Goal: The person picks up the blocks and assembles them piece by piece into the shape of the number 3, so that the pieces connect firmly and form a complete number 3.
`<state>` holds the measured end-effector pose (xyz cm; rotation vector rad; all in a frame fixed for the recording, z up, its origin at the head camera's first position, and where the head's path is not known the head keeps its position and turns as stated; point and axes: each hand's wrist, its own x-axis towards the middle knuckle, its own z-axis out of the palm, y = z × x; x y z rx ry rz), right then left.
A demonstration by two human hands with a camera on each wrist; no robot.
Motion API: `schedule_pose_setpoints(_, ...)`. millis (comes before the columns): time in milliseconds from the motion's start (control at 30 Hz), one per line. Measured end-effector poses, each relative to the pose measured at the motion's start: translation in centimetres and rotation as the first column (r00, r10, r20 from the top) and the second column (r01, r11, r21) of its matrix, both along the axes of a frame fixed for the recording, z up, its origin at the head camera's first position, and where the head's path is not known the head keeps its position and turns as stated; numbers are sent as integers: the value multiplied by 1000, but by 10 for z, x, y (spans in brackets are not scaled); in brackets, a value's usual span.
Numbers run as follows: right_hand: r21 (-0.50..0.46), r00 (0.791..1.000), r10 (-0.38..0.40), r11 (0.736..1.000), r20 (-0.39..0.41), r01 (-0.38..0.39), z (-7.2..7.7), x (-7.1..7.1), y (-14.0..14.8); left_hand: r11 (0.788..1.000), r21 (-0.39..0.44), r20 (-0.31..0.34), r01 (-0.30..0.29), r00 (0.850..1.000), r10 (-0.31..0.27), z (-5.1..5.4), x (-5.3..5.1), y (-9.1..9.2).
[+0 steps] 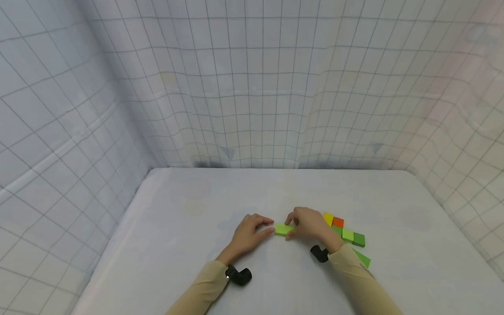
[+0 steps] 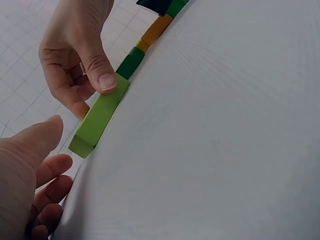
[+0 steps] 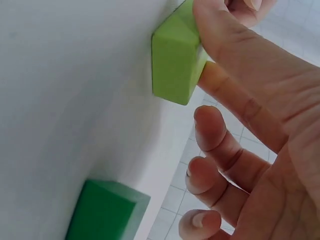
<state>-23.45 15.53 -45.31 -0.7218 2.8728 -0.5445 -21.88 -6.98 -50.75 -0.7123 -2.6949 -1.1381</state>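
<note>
A long light green block (image 1: 282,229) lies on the white table, its long side running left to right. My right hand (image 1: 309,223) pinches it near its right end, the thumb on the near side and the index finger on the far side. In the right wrist view the other fingers hang loosely below the block's end (image 3: 175,65). My left hand (image 1: 250,231) is beside the block's left end, its thumb and fingers apart around a gap. The left wrist view shows a small space between that left thumb and the block (image 2: 100,117).
Right of my right hand lie a yellow block (image 1: 328,218), an orange-red block (image 1: 338,222), a light green block (image 1: 348,235) and a dark green block (image 1: 358,239). Another green block (image 1: 363,258) is partly behind the right sleeve. Grid-patterned curtains (image 1: 252,87) surround the table.
</note>
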Motion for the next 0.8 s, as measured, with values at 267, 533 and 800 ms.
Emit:
schedule_pose_setpoints(267, 17, 998, 50, 999, -40, -49, 3, -7, -13, 999, -24, -37, -41, 999, 40, -1, -1, -1)
schedule_pose_setpoints(533, 17, 998, 45, 999, -50, -44, 1, -10, -20, 998, -3, -42, -64, 997, 64, -3, -1, -4)
schedule_pose_setpoints(800, -24, 1000, 5, 1000, -26, -6, -2, -9, -14, 997, -16, -24, -72, 997, 71, 0, 1, -2)
